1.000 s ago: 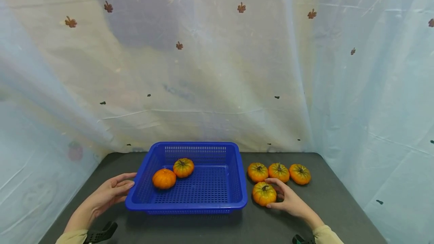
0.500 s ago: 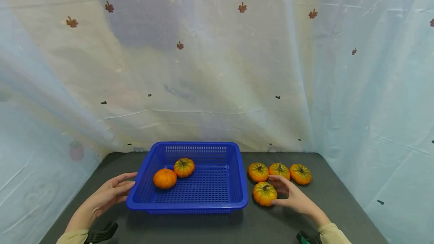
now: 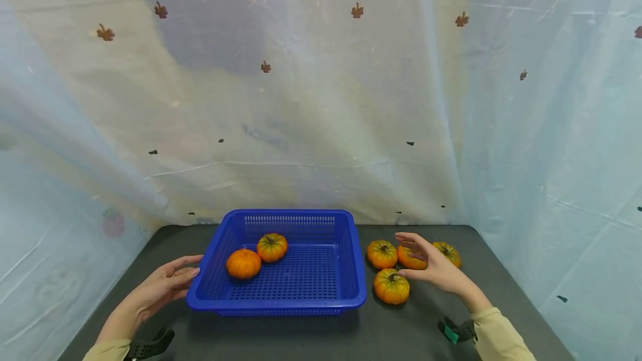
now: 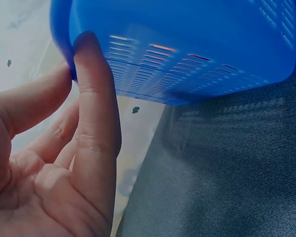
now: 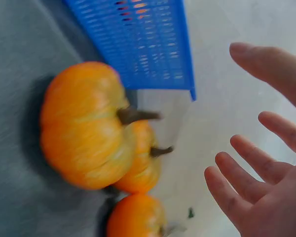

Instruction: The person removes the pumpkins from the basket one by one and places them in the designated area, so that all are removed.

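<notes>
My left hand (image 3: 161,286) pinches the left rim of the blue plastic basket (image 3: 276,305); in the left wrist view one fingertip (image 4: 89,47) lies under the lip. Two small orange pumpkins sit inside the basket: a plain orange one (image 3: 243,264) and a green-streaked one (image 3: 272,248). Right of the basket, my right hand (image 3: 435,266) hovers over several more pumpkins, fingers spread and holding nothing. The nearest pumpkin (image 3: 391,287) lies just below its thumb. Behind it are another pumpkin (image 3: 382,254), one partly covered by the fingers (image 3: 408,259), and one at the far right (image 3: 448,253).
The basket stands on a dark grey table (image 3: 281,341). A pale plastic sheet (image 3: 311,99) with leaf prints hangs right behind the table and along both sides. Black straps (image 3: 150,344) circle both wrists.
My right hand has let go of the nearest pumpkin, which stays in place on the table. It has lifted and moved back over the rear pumpkins. The left hand and basket stay put.
</notes>
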### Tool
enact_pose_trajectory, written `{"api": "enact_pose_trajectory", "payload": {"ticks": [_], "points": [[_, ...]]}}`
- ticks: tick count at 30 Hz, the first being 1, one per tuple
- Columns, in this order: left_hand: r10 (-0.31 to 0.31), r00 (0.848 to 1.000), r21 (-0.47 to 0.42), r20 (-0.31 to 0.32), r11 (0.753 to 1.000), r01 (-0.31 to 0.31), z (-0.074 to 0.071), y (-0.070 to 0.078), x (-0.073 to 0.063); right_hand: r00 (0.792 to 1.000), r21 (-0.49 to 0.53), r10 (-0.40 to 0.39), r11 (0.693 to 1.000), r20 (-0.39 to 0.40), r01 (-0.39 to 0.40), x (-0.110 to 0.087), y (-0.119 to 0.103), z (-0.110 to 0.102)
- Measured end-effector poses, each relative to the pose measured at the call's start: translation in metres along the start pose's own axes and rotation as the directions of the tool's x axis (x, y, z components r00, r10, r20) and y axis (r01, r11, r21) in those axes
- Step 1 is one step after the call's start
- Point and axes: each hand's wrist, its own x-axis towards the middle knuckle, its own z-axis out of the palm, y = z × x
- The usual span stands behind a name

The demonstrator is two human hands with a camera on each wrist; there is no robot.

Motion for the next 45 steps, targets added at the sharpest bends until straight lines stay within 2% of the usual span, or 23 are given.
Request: {"api": "enact_pose_trajectory", "payload": {"ticks": [8, 17, 20, 23, 30, 37, 43, 45], "points": [[-0.007, 1.000, -0.011, 0.014, 1.000, 0.007, -0.001, -0.003, 0.000, 0.994, -0.076, -0.107, 0.991, 0.020, 0.108, 0.028, -0.026, 0.004], [0.007, 1.000, -0.004, 0.025, 1.000, -0.007, -0.003, -0.001, -0.001, 0.992, -0.055, -0.123, 0.991, 0.041, 0.125, 0.057, -0.068, 0.023], [0.007, 0.999, -0.014, 0.032, 1.000, -0.007, -0.003, 0.000, -0.002, 0.991, -0.035, -0.117, 0.992, 0.061, 0.119, 0.068, -0.071, 0.029], [0.007, 0.999, -0.021, 0.034, 1.000, -0.006, -0.003, 0.000, -0.002, 0.989, -0.046, -0.119, 0.991, 0.084, 0.124, 0.082, -0.064, 0.035], [0.009, 1.000, -0.014, 0.029, 1.000, -0.009, 0.000, 0.001, -0.001, 0.975, -0.069, -0.176, 0.980, 0.135, 0.186, 0.104, -0.063, 0.048], [-0.007, 1.000, 0.001, 0.008, 1.000, 0.007, 0.002, 0.003, -0.002, 0.972, -0.031, -0.165, 0.985, 0.167, 0.172, 0.120, -0.081, 0.063], [0.002, 1.000, 0.003, 0.018, 1.000, -0.002, 0.001, 0.002, -0.001, 0.961, 0.021, -0.185, 0.983, 0.205, 0.184, 0.130, -0.104, 0.077], [0.001, 1.000, -0.004, 0.021, 1.000, -0.001, 0.001, 0.002, -0.001, 0.958, 0.020, -0.182, 0.983, 0.220, 0.182, 0.133, -0.105, 0.082]]}}
